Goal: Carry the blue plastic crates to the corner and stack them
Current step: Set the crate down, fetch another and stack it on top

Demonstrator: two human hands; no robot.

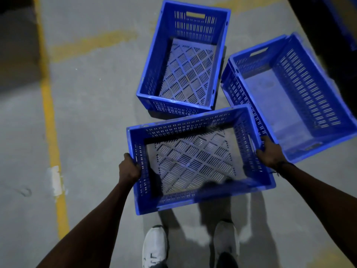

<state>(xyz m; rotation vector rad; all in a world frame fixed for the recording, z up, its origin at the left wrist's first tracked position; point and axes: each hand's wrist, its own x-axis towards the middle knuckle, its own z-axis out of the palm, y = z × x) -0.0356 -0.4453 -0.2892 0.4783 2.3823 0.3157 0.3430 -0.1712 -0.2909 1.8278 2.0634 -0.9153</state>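
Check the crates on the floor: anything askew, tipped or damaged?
The right-hand crate sits skewed, angled against the upright far crate, and looks tipped to one side. No damage or spill shows. Both hands hold the near crate by its ends.

— What is worn on the arms?
— No sleeves are seen; a dark cord bracelet (281, 165) is tied at the right wrist.
— And on the feet?
— White sneakers (154, 246) are worn.
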